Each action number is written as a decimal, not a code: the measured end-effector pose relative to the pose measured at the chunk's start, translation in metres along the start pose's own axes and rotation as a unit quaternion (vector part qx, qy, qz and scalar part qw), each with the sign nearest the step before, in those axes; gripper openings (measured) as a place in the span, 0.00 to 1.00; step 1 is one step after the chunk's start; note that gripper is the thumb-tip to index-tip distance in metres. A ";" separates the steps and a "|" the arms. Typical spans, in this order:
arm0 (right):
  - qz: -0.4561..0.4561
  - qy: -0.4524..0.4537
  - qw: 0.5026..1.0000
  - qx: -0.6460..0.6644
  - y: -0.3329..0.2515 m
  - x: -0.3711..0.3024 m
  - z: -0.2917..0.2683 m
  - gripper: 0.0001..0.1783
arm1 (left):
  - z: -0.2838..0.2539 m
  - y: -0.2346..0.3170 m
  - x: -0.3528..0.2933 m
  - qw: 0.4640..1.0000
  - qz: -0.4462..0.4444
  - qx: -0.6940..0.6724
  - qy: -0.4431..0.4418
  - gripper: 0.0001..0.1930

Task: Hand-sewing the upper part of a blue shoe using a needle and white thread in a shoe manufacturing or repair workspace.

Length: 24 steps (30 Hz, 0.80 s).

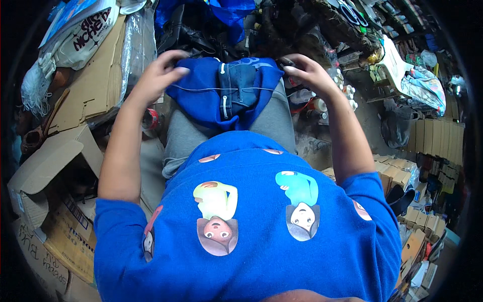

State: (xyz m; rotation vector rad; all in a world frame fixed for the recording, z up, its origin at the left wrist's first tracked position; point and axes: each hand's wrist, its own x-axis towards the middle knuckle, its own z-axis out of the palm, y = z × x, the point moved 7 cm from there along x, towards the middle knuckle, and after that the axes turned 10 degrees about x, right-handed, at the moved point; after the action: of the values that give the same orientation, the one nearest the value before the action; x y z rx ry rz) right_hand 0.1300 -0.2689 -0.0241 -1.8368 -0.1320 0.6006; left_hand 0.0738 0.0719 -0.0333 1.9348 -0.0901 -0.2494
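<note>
A blue cloth (201, 108) lies over my lap. On it rests a dark navy piece (241, 83) with pale stitching and short white strips at its left edge; its exact kind is unclear. A thin pale thread (196, 89) runs across the cloth and over this piece. My left hand (163, 75) is by the cloth's upper left edge, its thumb and fingers apart. At the upper right edge, my right hand (309, 73) has its thumb and forefinger bent close together around something small and dark that I cannot make out.
Cardboard sheets (88, 85) and an open cardboard box (55, 176) stand to the left. Several white bottles (319, 104) are on the floor beyond my right knee. A white plastic chair (392, 63) with cloth on it stands farther right, near stacked boxes (435, 141).
</note>
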 end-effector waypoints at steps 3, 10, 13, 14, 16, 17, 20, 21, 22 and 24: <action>-0.048 -0.171 0.977 -0.121 -0.025 0.044 0.050 0.36 | 0.045 0.035 0.044 0.940 0.129 0.292 -0.124 0.33; -0.090 -0.167 0.891 -0.412 -0.033 0.032 0.082 0.26 | 0.099 0.053 0.057 0.870 0.105 0.410 -0.254 0.35; -0.103 -0.059 0.941 -0.318 -0.022 0.008 0.074 0.22 | 0.109 0.054 0.054 0.889 0.174 0.382 -0.181 0.32; -0.156 -0.037 0.934 -0.318 -0.018 0.005 0.072 0.20 | 0.109 0.051 0.057 0.901 0.173 0.367 -0.152 0.31; -0.206 -0.014 0.926 -0.317 -0.020 -0.006 0.069 0.19 | 0.106 0.043 0.062 0.918 0.168 0.347 -0.093 0.30; -0.185 0.006 0.946 -0.267 -0.018 -0.013 0.061 0.19 | 0.106 0.037 0.062 0.919 0.168 0.345 -0.095 0.30; -0.162 0.030 0.966 -0.197 -0.029 -0.034 0.048 0.17 | 0.099 0.024 0.063 0.957 0.093 0.224 -0.157 0.31; -0.148 0.021 0.969 -0.196 -0.031 -0.043 0.049 0.15 | 0.096 0.027 0.062 0.959 0.054 0.207 -0.188 0.32; -0.160 -0.001 0.965 -0.207 -0.030 -0.051 0.054 0.13 | 0.096 0.028 0.062 0.957 0.054 0.209 -0.194 0.32; -0.247 -0.041 0.922 -0.297 -0.035 -0.060 0.068 0.08 | 0.099 0.026 0.062 0.956 0.054 0.210 -0.198 0.32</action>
State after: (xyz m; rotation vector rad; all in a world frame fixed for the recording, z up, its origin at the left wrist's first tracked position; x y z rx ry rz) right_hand 0.0539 -0.2213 0.0131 -2.2362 -0.8898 0.2863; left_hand 0.1139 -0.0389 -0.0518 2.2658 -0.5522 -0.5804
